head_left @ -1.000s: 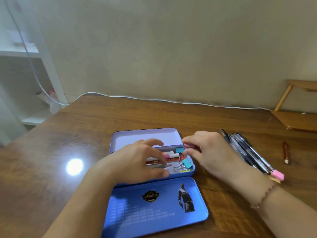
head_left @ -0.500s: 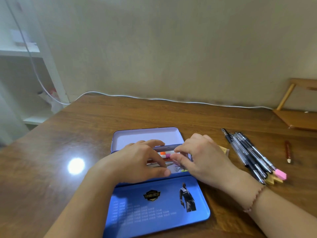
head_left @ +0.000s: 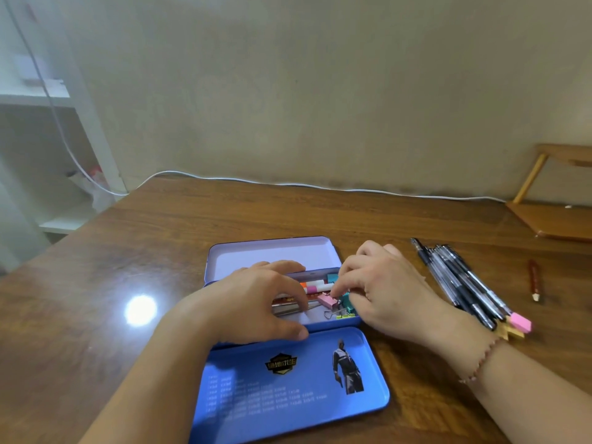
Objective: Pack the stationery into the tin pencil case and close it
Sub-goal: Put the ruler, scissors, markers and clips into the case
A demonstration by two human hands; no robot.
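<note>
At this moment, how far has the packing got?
Done: binder clips and markers lie in the open tin. In hand: right hand sets a pink clip inside; left hand steadies the tin. Left: pens, pencil, closing.

Left hand (head_left: 256, 302) hides tin's (head_left: 333, 323) contents (partly).
</note>
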